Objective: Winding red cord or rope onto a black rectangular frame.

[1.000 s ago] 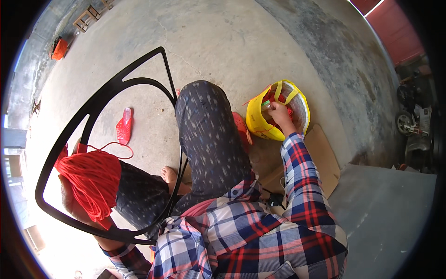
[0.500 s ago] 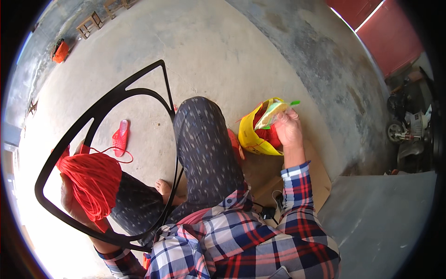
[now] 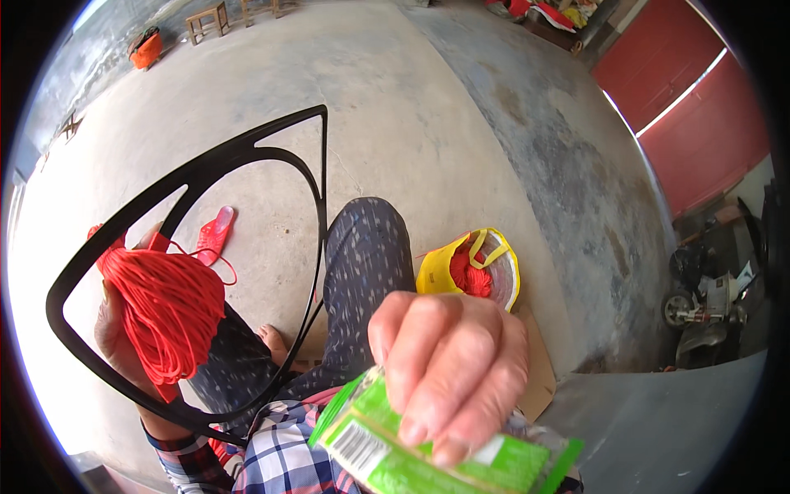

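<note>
We had the green packet [image 3: 420,469] up close to the camera, before the chest of the checked shirt [image 3: 276,449], its long axis running crosswise and dipping toward the right, with one crimped end pointing left and the other lower right. Our right hand [image 3: 457,362] was closed on it from above, fingertips pressed against its printed face; the thumb was hidden. Half a second earlier we had that packet farther off, tilted upward at the mouth of the yellow bag [image 3: 440,270]; now the bag stood beyond the hand, showing red cord [image 3: 471,280] inside. Our left hand [image 3: 111,329] kept its fingers wrapped around the red cord bundle [image 3: 169,305], which hung mostly within the outline of the black frame [image 3: 234,152]. Past it, a red slipper [image 3: 216,235] lay on the floor.
</note>
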Demonstrator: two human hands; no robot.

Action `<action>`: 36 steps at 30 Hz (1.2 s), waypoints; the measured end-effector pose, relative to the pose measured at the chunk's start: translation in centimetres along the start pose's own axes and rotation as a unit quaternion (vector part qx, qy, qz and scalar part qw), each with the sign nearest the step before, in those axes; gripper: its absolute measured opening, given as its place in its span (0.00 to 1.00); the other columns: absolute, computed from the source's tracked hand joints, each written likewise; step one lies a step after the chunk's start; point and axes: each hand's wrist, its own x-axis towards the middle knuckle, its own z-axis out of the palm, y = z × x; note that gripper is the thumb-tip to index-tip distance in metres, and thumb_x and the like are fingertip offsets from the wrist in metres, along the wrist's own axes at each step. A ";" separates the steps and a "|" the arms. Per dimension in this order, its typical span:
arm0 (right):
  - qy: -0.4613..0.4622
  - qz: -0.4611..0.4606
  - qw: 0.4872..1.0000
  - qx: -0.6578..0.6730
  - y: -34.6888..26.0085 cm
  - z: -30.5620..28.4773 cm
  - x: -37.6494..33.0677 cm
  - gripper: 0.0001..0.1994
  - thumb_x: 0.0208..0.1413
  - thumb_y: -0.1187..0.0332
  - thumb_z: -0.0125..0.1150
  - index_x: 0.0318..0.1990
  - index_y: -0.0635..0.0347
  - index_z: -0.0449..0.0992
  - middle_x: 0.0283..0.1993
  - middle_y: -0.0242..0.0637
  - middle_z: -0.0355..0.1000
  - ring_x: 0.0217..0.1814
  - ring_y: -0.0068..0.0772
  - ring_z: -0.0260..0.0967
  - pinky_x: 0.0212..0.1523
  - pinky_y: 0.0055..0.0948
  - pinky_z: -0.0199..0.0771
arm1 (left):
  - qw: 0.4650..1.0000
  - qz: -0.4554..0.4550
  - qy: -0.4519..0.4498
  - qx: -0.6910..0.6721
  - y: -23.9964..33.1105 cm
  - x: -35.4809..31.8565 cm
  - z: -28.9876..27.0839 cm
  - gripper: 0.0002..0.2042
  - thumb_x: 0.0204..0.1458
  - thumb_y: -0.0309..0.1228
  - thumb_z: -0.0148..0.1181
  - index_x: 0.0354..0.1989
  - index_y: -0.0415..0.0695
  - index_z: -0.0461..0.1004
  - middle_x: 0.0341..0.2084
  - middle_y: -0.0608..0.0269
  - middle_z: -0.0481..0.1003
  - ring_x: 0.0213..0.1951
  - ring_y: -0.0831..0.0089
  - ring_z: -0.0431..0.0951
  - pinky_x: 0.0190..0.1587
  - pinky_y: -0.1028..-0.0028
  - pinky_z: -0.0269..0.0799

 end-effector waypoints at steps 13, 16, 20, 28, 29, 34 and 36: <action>0.027 0.026 0.997 -0.066 1.3 -0.4 0.5 0.04 0.51 0.69 0.70 0.34 0.51 0.83 0.38 0.33 0.78 0.39 0.29 0.67 0.42 0.32 0.65 | 0.999 -0.006 0.019 -0.038 0.5 -0.1 -2.7 0.36 0.60 0.42 0.54 0.68 0.31 0.46 0.59 0.41 0.65 0.53 0.58 0.75 0.55 0.57 0.75; -0.013 0.002 0.997 -0.075 2.3 -1.7 0.1 0.05 0.51 0.69 0.70 0.36 0.53 0.83 0.40 0.36 0.78 0.40 0.31 0.67 0.41 0.32 0.65 | 0.997 0.024 0.047 -0.050 0.1 0.3 -0.4 0.22 0.65 0.37 0.48 0.58 0.29 0.63 0.46 0.44 0.76 0.46 0.58 0.80 0.50 0.58 0.80; -0.014 0.007 0.994 0.111 2.9 -1.7 -0.1 0.06 0.52 0.73 0.67 0.37 0.62 0.83 0.39 0.43 0.78 0.37 0.36 0.69 0.36 0.30 0.73 | 0.998 0.010 -0.004 -0.054 0.1 0.7 -0.5 0.22 0.65 0.37 0.48 0.58 0.30 0.63 0.47 0.44 0.76 0.48 0.57 0.79 0.52 0.57 0.78; 0.061 -0.021 0.998 0.018 0.3 0.5 0.8 0.07 0.53 0.71 0.65 0.37 0.64 0.81 0.39 0.42 0.78 0.38 0.37 0.71 0.36 0.31 0.68 | 0.999 -0.008 0.033 -0.011 0.3 -0.2 -2.3 0.36 0.60 0.45 0.54 0.67 0.29 0.50 0.52 0.45 0.71 0.50 0.58 0.76 0.54 0.56 0.75; 0.067 -0.015 0.998 -0.001 -0.5 0.7 0.6 0.06 0.54 0.68 0.66 0.37 0.57 0.81 0.41 0.37 0.77 0.41 0.34 0.71 0.42 0.35 0.68 | 0.999 -0.012 0.032 -0.010 0.4 -0.2 -2.3 0.36 0.60 0.45 0.54 0.67 0.29 0.50 0.53 0.45 0.70 0.50 0.58 0.76 0.53 0.56 0.75; 0.065 -0.039 0.997 0.011 -1.8 1.2 1.8 0.02 0.51 0.68 0.70 0.29 0.49 0.82 0.37 0.30 0.76 0.42 0.28 0.67 0.45 0.33 0.64 | 0.997 0.010 0.080 0.011 -0.3 0.1 -1.1 0.35 0.61 0.46 0.52 0.66 0.29 0.52 0.52 0.45 0.70 0.49 0.58 0.77 0.52 0.57 0.76; 0.061 -0.029 0.997 0.047 -1.5 1.1 1.7 0.03 0.50 0.68 0.71 0.29 0.49 0.82 0.37 0.30 0.77 0.42 0.28 0.67 0.44 0.32 0.64 | 0.998 -0.002 0.061 -0.011 -0.2 0.0 -0.9 0.35 0.61 0.47 0.52 0.66 0.31 0.53 0.51 0.45 0.71 0.49 0.58 0.77 0.53 0.57 0.76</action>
